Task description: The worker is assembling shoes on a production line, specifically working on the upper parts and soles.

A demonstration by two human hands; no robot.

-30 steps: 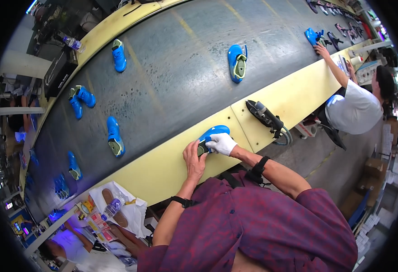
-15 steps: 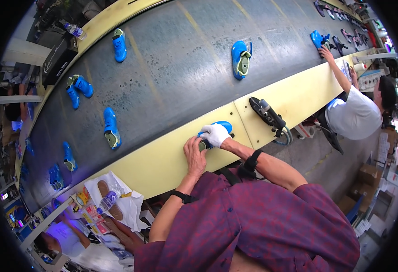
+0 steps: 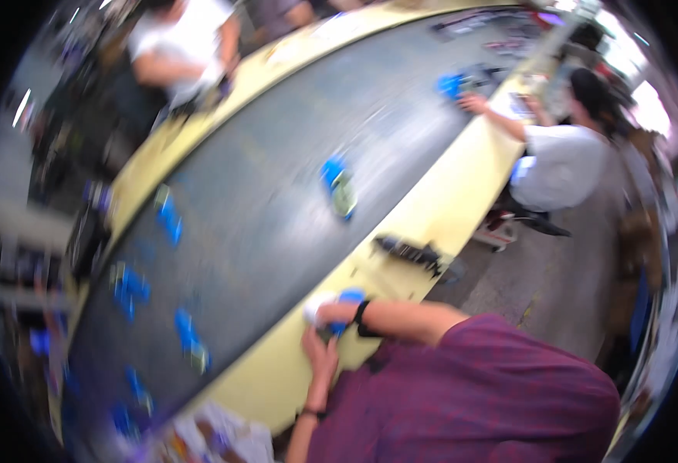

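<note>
A blue shoe [image 3: 352, 296] lies on the cream ledge in front of me, partly covered by my hands. My right hand [image 3: 325, 309], in a white glove, is closed over its upper part. At the heel end my bare left hand [image 3: 320, 353] grips the shoe with bent fingers. Motion blur smears the fingertips and the shoe's opening. Beyond the ledge, another blue shoe with a pale green inside [image 3: 339, 189] rests on the dark belt.
A black handheld tool [image 3: 408, 253] lies on the cream ledge [image 3: 439, 185] to the right. Several blue shoes, one of them here [image 3: 191, 339], sit on the dark belt [image 3: 262, 231]. A co-worker [image 3: 559, 162] at the right touches a blue shoe [image 3: 451, 85]. Another person [image 3: 181, 54] stands across the belt.
The whole view has swung and blurred, bringing people across the belt into sight. My hands remain on the same shoe, the gloved right hand now higher beside the left.
</note>
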